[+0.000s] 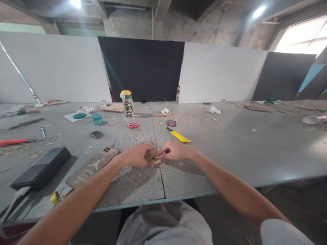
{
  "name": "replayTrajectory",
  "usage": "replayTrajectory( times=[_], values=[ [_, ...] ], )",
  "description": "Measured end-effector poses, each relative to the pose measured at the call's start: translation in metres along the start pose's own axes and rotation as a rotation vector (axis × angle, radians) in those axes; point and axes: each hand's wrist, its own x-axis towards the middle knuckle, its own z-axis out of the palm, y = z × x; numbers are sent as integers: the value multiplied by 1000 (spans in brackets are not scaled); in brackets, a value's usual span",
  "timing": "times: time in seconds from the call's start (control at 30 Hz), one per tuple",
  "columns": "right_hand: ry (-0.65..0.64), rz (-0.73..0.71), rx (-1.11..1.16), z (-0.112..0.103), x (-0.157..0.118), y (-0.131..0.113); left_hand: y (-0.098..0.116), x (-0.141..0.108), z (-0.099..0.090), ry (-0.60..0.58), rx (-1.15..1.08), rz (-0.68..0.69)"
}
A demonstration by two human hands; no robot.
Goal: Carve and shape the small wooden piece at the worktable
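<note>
Near the table's front edge, my left hand (139, 154) is closed around a small light-brown wooden piece (150, 155). Its shape is partly covered by my fingers. From the other side my right hand (175, 150) meets it, fingers pinched at the wood. Something small and dark shows at those fingertips, too small to name. A spot of red also shows there. Just beyond my right hand lies a yellow utility knife (180, 136). Wood shavings are scattered around both hands. A phone in a brown case (95, 164) lies beside my left forearm.
A black power bank (42, 168) with a white cable lies at the left. Farther back are a drink bottle (127, 103), a teal jar (96, 119), a red round tin (133, 125) and a dark brown block (172, 123). White and black panels (141, 68) line the table's far side.
</note>
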Motion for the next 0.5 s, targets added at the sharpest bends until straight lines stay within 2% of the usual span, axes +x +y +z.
replayTrajectory(
  times=[0.17,0.5],
  values=[
    [4,-1,21,0,-1,0,-2,0,1,-1,29,-24],
    [5,-22,26,1,0,3,2,0,0,4,32,17]
  ],
)
